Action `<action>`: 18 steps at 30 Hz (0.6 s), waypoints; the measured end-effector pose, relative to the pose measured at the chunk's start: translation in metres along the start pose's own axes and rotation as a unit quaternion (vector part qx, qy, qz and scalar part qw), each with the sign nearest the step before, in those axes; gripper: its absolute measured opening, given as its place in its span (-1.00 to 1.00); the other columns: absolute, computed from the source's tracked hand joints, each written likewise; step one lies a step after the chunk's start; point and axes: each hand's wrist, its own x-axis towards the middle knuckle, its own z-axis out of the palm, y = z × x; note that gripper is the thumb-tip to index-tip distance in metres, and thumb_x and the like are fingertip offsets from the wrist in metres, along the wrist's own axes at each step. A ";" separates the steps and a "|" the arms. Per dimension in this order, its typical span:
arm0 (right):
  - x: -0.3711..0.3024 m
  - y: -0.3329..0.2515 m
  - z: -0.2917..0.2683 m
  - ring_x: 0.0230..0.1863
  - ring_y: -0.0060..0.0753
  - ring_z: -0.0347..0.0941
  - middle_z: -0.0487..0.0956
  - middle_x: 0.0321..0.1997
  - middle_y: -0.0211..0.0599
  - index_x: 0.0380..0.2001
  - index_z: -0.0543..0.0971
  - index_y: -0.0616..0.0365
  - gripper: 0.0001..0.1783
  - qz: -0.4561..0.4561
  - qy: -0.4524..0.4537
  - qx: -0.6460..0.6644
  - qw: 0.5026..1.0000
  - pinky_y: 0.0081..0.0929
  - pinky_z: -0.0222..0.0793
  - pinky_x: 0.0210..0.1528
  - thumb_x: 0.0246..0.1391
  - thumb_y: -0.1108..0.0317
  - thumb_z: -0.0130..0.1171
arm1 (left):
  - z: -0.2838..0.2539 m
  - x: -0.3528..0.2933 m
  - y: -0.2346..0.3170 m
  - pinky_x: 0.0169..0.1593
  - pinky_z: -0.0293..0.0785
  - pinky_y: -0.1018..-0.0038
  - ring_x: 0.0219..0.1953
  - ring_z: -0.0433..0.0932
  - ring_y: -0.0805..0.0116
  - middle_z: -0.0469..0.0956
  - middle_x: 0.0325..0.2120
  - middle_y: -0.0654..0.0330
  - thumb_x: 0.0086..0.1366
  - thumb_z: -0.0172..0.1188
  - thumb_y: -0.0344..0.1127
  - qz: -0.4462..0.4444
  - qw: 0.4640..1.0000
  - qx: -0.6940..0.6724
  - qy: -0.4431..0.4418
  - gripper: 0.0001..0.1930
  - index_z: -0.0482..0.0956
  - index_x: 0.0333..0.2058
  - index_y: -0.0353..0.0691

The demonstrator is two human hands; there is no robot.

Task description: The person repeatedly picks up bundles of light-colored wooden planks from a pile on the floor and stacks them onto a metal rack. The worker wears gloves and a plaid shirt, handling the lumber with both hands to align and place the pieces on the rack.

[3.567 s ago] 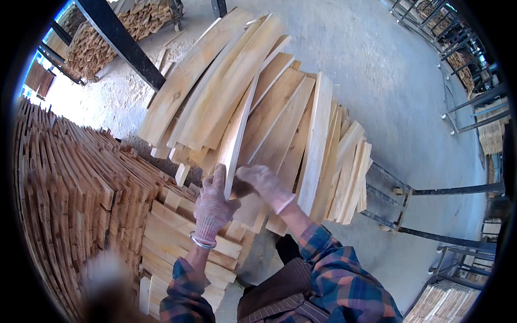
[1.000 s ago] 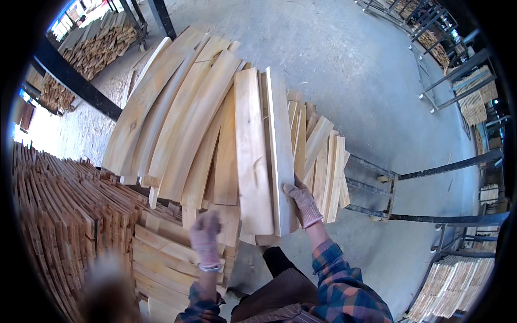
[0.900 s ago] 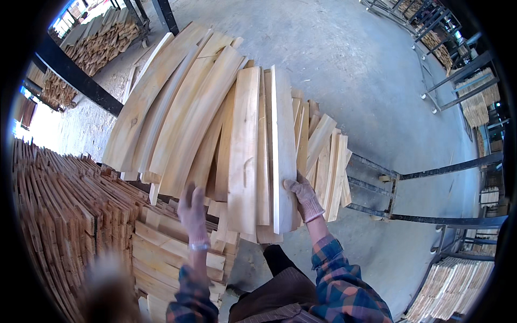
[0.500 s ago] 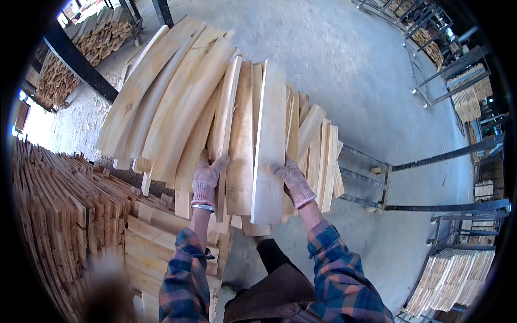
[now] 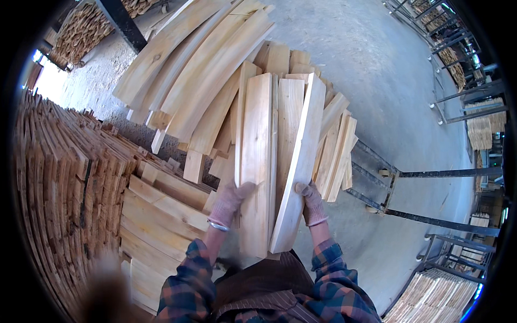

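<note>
Near centre: gloved left hand (image 5: 230,200) and gloved right hand (image 5: 311,202) clasp pale flat wooden boards (image 5: 272,161) edgewise, steadying them against slanted plank pile (image 5: 199,81).

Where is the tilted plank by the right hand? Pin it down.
In the head view, the tilted plank stands centre-right, against the right hand, beside the wide plank that the left hand grips.
</note>
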 end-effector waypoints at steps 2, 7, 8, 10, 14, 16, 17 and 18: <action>-0.014 -0.005 0.005 -0.12 -0.26 0.47 0.49 -0.14 -0.25 0.15 0.28 0.24 0.02 0.026 -0.010 -0.027 0.999 -0.31 0.49 -0.09 -0.40 0.04 0.49 | 0.006 -0.021 0.000 -0.19 0.52 0.44 -0.26 0.56 0.37 0.58 -0.23 0.07 0.17 0.27 -0.06 0.004 0.997 0.067 0.041 -0.39 0.38 0.06 -0.38; -0.081 -0.012 -0.008 -0.13 -0.30 0.48 0.50 -0.16 -0.28 0.12 0.32 0.24 -0.10 0.107 -0.082 -0.066 0.989 -0.32 0.49 -0.11 -0.34 0.16 0.43 | -0.003 -0.081 -0.018 -0.03 0.47 0.37 -0.09 0.53 0.28 0.54 -0.10 -0.01 0.16 0.30 -0.13 0.013 0.996 -0.078 -0.033 -0.33 0.29 0.14 -0.38; -0.068 0.007 -0.025 -0.16 -0.31 0.48 0.50 -0.18 -0.30 0.09 0.34 0.23 -0.15 0.129 -0.004 -0.023 0.991 -0.34 0.49 -0.13 -0.36 0.23 0.41 | 0.000 -0.075 0.012 0.09 0.36 0.47 0.01 0.44 0.36 0.45 0.01 0.04 0.13 0.27 -0.06 -0.058 0.991 -0.104 -0.065 -0.18 0.14 0.25 -0.38; -0.055 0.008 -0.003 -0.21 -0.35 0.51 0.53 -0.22 -0.28 0.03 0.37 0.29 -0.31 0.073 -0.052 0.000 0.996 -0.38 0.51 -0.22 -0.25 0.30 0.32 | -0.015 -0.033 -0.038 0.14 0.30 0.46 0.06 0.41 0.31 0.44 0.03 0.04 0.10 0.31 -0.01 -0.060 0.995 0.071 -0.031 -0.11 0.11 0.27 -0.36; -0.061 0.014 0.002 -0.27 -0.34 0.52 0.54 -0.22 -0.24 0.01 0.38 0.32 -0.37 0.038 -0.081 -0.059 0.994 -0.39 0.51 -0.28 -0.21 0.40 0.30 | -0.003 -0.036 -0.022 0.31 0.07 0.40 0.27 0.19 0.12 0.24 0.20 -0.15 -0.11 0.45 -0.04 0.068 0.987 0.148 -0.001 0.13 -0.05 0.32 -0.33; -0.082 0.015 0.032 -0.23 -0.32 0.51 0.54 -0.18 -0.22 0.04 0.37 0.32 -0.31 0.068 -0.089 -0.075 0.991 -0.40 0.50 -0.26 -0.30 0.56 0.27 | -0.022 -0.062 -0.033 0.34 0.01 0.40 0.32 0.12 0.08 0.10 0.27 -0.22 -0.19 0.46 -0.11 0.130 0.989 0.074 0.018 0.20 -0.13 0.33 -0.36; -0.089 0.015 0.030 -0.22 -0.31 0.51 0.53 -0.17 -0.22 0.04 0.37 0.32 -0.30 0.049 -0.090 -0.059 0.993 -0.41 0.50 -0.24 -0.32 0.58 0.26 | -0.022 -0.078 -0.019 0.35 -0.03 0.42 0.33 0.10 0.10 0.10 0.27 -0.21 -0.18 0.44 -0.14 0.086 0.991 0.099 0.017 0.18 -0.13 0.33 -0.37; -0.093 0.014 0.031 -0.21 -0.30 0.50 0.53 -0.16 -0.21 0.04 0.37 0.31 -0.29 0.033 -0.099 -0.037 0.994 -0.41 0.49 -0.22 -0.35 0.61 0.26 | -0.021 -0.081 -0.026 0.35 -0.03 0.39 0.31 0.11 0.14 0.18 0.25 -0.09 -0.17 0.48 -0.14 0.140 0.984 0.094 0.049 0.12 -0.01 0.32 -0.34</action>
